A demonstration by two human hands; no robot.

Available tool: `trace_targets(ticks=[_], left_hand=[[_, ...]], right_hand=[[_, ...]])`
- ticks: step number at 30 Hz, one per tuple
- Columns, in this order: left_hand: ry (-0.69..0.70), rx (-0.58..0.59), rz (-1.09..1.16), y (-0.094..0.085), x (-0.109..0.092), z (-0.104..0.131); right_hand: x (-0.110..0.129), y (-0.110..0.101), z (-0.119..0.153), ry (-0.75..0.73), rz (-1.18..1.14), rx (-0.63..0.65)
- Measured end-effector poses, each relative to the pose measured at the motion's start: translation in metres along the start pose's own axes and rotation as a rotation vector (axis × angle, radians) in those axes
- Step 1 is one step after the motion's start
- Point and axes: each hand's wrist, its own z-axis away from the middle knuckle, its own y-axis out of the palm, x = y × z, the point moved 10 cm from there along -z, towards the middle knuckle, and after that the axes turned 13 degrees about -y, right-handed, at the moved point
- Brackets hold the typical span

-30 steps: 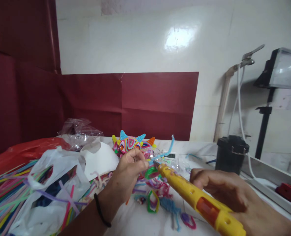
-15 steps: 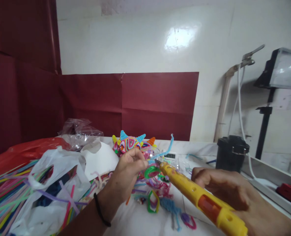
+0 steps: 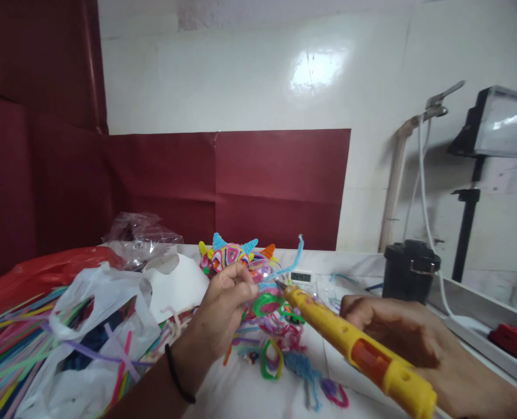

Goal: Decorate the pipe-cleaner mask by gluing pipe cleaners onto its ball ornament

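Right now the light-blue fuzzy stem (image 3: 296, 256) juts from the left hand (image 3: 224, 305), seemingly pinched between thumb and finger above the table; just beside those fingertips sits the tip of the yellow glue gun (image 3: 328, 323) — if hot, a small slip could burn skin or smear glue; the right hand (image 3: 400, 340) curls around the gun, its hold partly hidden; drips might stick to the loose coloured pieces (image 3: 301, 365) below.

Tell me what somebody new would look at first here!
Probably the yellow tool in the right hand, slanting up from the lower right. Then the bright, blue-horned figure near the back of the table, beyond the left hand, and the colourful stems at the lower left.
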Motion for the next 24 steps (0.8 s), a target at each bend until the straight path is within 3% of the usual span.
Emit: trace_targets(ticks=[6,16,24], left_hand=[[0.023,-0.003,0.009,-0.002,0.000,-0.001],[-0.007,0.016,0.024,0.000,0.003,-0.001],[-0.001,0.019,-0.010,0.005,0.003,0.000]], right_hand=[[-0.007,0.002,0.003,0.020,-0.123,0.004],[-0.039,0.010,0.013,0.172,-0.526,-0.107],[-0.043,0.009,0.009,0.170,-0.560,-0.058]])
